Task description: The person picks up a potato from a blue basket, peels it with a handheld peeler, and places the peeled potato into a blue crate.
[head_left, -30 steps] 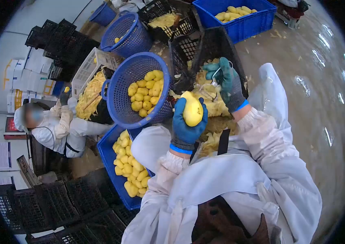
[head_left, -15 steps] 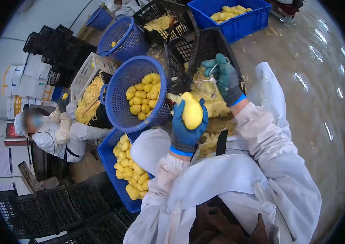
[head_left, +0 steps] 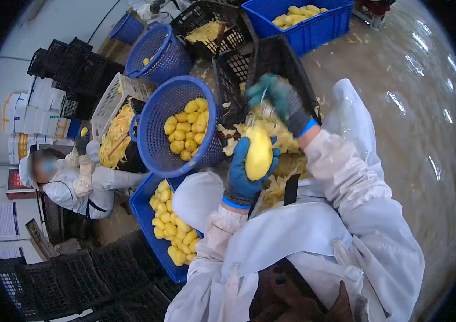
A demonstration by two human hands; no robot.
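Note:
My left hand (head_left: 240, 170), in a blue glove, is closed around a smooth yellow mango (head_left: 259, 153) held upright over a black crate. Just above its top end is my right hand (head_left: 277, 99), gloved in green and smeared by motion. Its fingers grip a thin metal peeler (head_left: 263, 96), mostly hidden by the glove, with the tip right at the mango. Yellow peelings (head_left: 279, 131) heap up beneath both hands in the black crate (head_left: 287, 59).
To the left, a round blue basket (head_left: 143, 110) holds yellow mangoes; a blue bin (head_left: 147, 225) below it is full of pale yellow ones. Another blue crate (head_left: 314, 38) stands at the top. A seated co-worker (head_left: 72, 180) is at far left. Wet floor (head_left: 400, 139) lies right.
My right hand has moved left and slightly down, bringing the peeler to the mango's top. The left hand has turned the mango more upright and shifted it a little downward.

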